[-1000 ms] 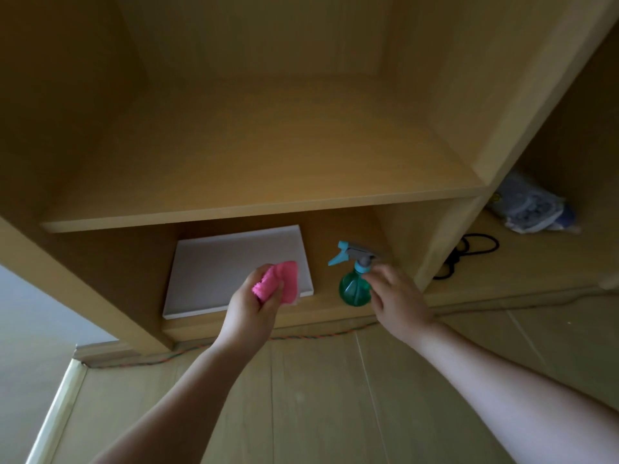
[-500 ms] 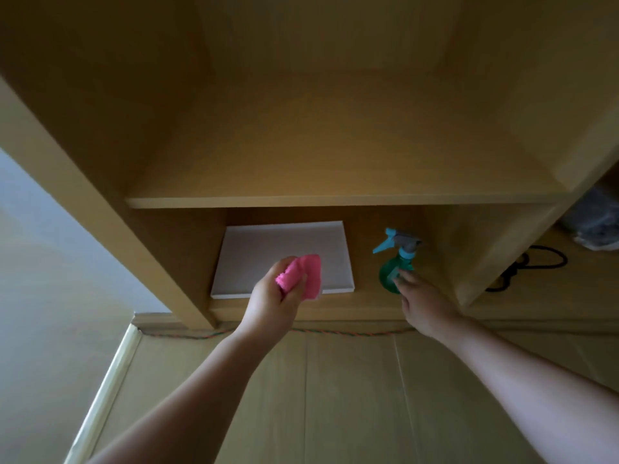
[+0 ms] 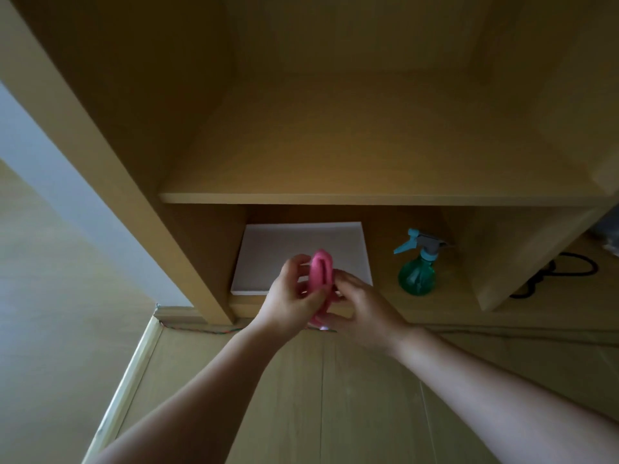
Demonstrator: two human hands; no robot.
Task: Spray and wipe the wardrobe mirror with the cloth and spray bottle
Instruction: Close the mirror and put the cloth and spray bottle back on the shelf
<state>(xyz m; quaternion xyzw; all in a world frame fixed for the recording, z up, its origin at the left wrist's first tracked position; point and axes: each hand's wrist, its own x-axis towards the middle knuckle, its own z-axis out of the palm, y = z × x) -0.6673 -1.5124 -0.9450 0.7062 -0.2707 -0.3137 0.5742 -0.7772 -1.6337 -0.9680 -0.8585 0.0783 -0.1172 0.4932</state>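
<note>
A pink cloth (image 3: 321, 274) is held in the middle of the frame by both hands. It is bunched up into a tall lump, with its long side running up and down. The left hand (image 3: 293, 298) is curled round its left side, and the right hand (image 3: 363, 306) is pinched on its lower right part. So the fingers (image 3: 296, 262) of both hands are clamped on the cloth, and nothing else is held.

The spray bottle (image 3: 417, 271) is not held. It is stood upright on the lower shelf (image 3: 385, 301), to the right of the hands and a little higher in the frame, well apart from them. Its blue nozzle is pointed to the left, toward the hands. The right hand is the nearer one, so the bottle is most likely to be picked up by that hand, once the cloth is left to the left hand.

A flat white board (image 3: 284, 246) is laid on the same shelf, behind the hands, and part of it is covered by them. A black cable (image 3: 566, 272) is seen at the right edge.

No mirror is seen anywhere in the frame, so it cannot be told where it is. The lower end of the cloth is hidden between the hands. How full the bottle is cannot be made out in the dim light.
</note>
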